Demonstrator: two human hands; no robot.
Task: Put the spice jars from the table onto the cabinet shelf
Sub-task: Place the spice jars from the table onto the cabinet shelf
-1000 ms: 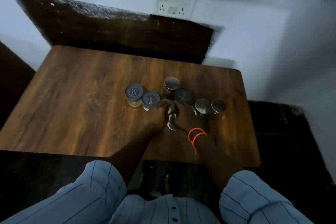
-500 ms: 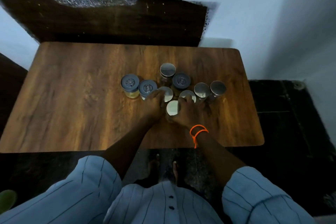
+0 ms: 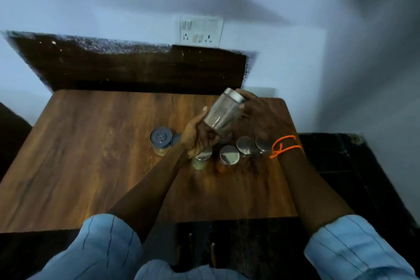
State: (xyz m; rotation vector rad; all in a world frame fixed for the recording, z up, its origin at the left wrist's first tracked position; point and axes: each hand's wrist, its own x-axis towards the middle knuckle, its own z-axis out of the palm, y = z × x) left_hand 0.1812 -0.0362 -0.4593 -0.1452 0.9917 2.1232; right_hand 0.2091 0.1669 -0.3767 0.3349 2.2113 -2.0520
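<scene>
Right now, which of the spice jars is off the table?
The clear steel-lidded jar, held tilted in the air between the left hand and right hand. The other jars, like the grey-lidded jar, stand upright on the table.

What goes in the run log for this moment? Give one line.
phase: lift | held: tilted steel-lidded jar, above table | left hand: grips base | right hand: at lid end | other jars: on table

Left of the grey-lidded jar point(image 3: 161, 140) you have bare surface point(image 3: 91, 154); right of it, steel-lidded jars point(image 3: 229, 154) crowd close together; the wall point(image 3: 284, 63) stands behind.
</scene>
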